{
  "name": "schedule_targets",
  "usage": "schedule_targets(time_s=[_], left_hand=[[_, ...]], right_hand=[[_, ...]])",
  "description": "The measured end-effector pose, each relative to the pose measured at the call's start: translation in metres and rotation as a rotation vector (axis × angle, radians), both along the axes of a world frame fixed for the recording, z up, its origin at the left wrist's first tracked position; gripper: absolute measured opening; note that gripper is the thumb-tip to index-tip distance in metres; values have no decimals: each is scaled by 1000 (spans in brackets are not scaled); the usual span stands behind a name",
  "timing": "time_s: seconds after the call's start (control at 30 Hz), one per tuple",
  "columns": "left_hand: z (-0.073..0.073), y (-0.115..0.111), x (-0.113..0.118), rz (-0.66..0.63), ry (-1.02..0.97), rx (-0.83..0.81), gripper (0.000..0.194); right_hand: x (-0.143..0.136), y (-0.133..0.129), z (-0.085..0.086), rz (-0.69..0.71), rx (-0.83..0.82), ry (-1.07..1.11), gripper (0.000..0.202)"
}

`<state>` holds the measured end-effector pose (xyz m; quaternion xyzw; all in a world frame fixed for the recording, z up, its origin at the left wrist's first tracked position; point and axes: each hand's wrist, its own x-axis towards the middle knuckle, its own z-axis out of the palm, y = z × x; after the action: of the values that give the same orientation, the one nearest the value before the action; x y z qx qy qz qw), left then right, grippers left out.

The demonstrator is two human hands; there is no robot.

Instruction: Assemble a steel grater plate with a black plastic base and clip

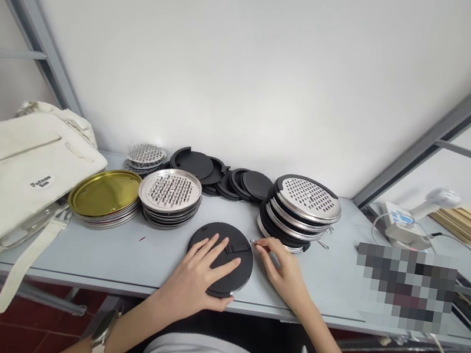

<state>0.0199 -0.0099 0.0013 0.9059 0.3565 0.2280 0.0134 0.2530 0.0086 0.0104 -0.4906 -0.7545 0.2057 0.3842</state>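
Note:
A round black plastic disc [226, 233] lies flat near the table's front edge, with a shiny metal rim showing at its lower right. My left hand [202, 275] rests on top of it, fingers spread, thumb along the near edge. At the disc's right side, the thumb and fingertips of my right hand [283, 270] pinch a small metal loop [252, 241]. Whether the loop is joined to the disc is hard to see. Just behind my right hand stands a stack of black-and-metal grater discs [310, 200], some with metal loops sticking out.
Along the wall sit black plastic discs [256, 184], stacked grater plates [171, 190], smaller grater plates [146, 154] and gold-topped metal lids [105, 192]. A cream bag [18, 166] covers the left end. On the right are a white handheld device [442, 198], cables and a pixelated patch.

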Motion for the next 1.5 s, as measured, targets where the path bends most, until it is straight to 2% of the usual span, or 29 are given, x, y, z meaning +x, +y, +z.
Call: schedule_targets(time_s=[0.2,0.33,0.5,0.73,1.07,1.5], left_hand=[[0,0,0,-1,-3,-5,65],[0,0,0,2,7,-12,66],[1,0,0,5,13,-14,66],[0,0,0,0,-2,-5,66],[-1,1,0,-8,-11,16,65],[-2,1,1,14,-3,13,69]], right_hand=[[-1,4,-9,-46,-64,104,24],[-3,5,-8,-56,-63,99,26],[-6,6,-4,-10,-98,81,31],[-2,11,-6,46,-256,178,34],[2,20,-9,108,-350,276,31],[-1,10,-10,39,-281,251,33]])
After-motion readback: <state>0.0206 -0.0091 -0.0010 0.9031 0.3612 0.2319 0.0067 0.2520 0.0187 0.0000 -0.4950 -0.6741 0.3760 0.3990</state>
